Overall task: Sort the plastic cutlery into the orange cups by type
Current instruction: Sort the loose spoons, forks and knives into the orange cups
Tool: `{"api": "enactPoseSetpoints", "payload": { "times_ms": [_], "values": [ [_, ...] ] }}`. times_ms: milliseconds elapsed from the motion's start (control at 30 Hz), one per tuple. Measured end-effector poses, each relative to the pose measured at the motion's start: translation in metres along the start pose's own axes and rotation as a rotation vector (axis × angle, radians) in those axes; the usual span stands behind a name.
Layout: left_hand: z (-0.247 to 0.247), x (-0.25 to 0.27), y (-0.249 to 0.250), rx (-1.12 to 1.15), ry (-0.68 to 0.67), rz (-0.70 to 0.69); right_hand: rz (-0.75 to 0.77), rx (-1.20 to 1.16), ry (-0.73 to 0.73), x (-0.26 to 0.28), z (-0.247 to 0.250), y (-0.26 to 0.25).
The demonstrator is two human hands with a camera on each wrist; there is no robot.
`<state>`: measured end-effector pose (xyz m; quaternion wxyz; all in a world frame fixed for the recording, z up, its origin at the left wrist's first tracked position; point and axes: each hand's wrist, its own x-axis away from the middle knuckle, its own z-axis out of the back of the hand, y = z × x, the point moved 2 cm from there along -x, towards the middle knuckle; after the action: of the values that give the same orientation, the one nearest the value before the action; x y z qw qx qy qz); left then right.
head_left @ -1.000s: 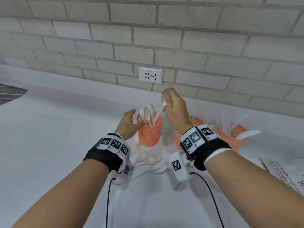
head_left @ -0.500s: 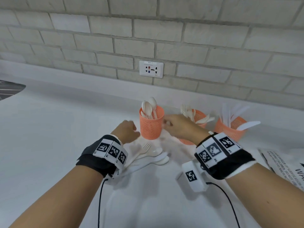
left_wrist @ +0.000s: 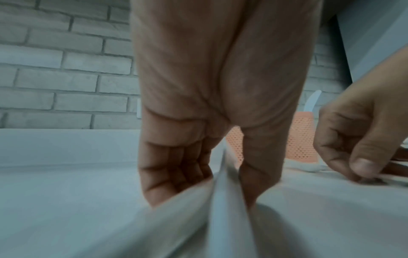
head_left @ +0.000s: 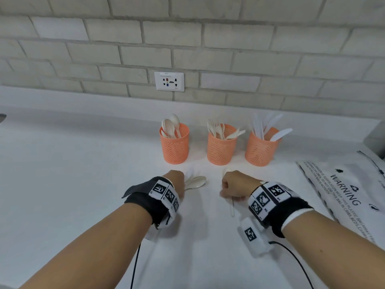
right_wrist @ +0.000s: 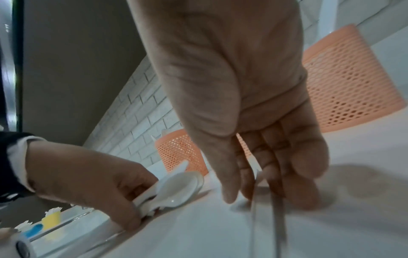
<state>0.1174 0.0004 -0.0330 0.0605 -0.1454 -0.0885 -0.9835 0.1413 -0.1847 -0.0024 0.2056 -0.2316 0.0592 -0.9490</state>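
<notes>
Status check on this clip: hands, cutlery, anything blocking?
Left hand grips loose spoons on counter. Right hand pinches one spoon at counter level. Three orange cups upright, part-filled by type. Path to them clear.

A pale grey painted brick wall (head_left: 208,38) rises behind the smooth white countertop (head_left: 73,163); a white plastic power socket (head_left: 169,81) sits low on it.

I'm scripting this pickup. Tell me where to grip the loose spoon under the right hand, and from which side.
Grip the spoon at mid-handle, from above, with the right hand pinching its two long edges. It lies flat on the counter, bowl toward the cups, thin handle toward the person, so only the edges offer purchase.
</notes>
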Motion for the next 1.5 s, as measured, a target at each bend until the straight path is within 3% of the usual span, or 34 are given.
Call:
{"api": "enactPoseSetpoints", "payload": {
  "times_ms": [100, 233, 300, 433, 500, 700, 800, 933, 1033, 1233, 1400, 1500],
  "values": [
    [-0.008, 0.007, 0.009, -0.008, 0.03, -0.051, 0.008, -0.035, 0.043, 0.004, -0.009, 0.005],
    [-0.004, 0.015, 0.021, 0.07, -0.021, 0.008, 0.021, -0.255, 0.099, 0.014, -0.01, 0.008],
    [0.003, 0.015, 0.023, 0.356, -0.056, 0.019, 0.032, -0.486, 0.162, 0.017, -0.008, 0.008],
    [0.025, 0.028, 0.044, 1.186, -0.019, -0.081, 0.092, -0.914, 0.314, 0.023, 0.004, -0.004],
    [0.032, 0.034, 0.057, 1.372, -0.066, -0.165, 0.145, -1.017, 0.343, 0.025, 0.009, -0.012],
    [0.032, 0.032, 0.072, 1.418, 0.025, -0.267, 0.162, -1.072, 0.46, 0.026, 0.016, -0.016],
    [0.031, 0.029, 0.076, 1.417, 0.1, -0.236, 0.154, -1.053, 0.473, 0.031, 0.025, -0.015],
    [0.031, 0.025, 0.083, 1.34, 0.198, -0.19, 0.254, -0.868, 0.743, 0.041, 0.051, -0.014],
    [0.034, 0.025, 0.097, 1.206, 0.249, -0.248, 0.347, -0.761, 0.833, 0.044, 0.061, -0.021],
    [0.031, 0.028, 0.116, 1.143, 0.342, -0.315, 0.205, -0.606, 0.875, 0.036, 0.065, -0.013],
    [0.029, 0.022, 0.117, 1.175, 0.331, -0.287, 0.232, -0.744, 0.826, 0.041, 0.076, -0.003],
    [0.029, 0.022, 0.113, 1.209, 0.253, -0.247, 0.312, -0.848, 0.926, 0.05, 0.095, 0.007]
  ]
}}
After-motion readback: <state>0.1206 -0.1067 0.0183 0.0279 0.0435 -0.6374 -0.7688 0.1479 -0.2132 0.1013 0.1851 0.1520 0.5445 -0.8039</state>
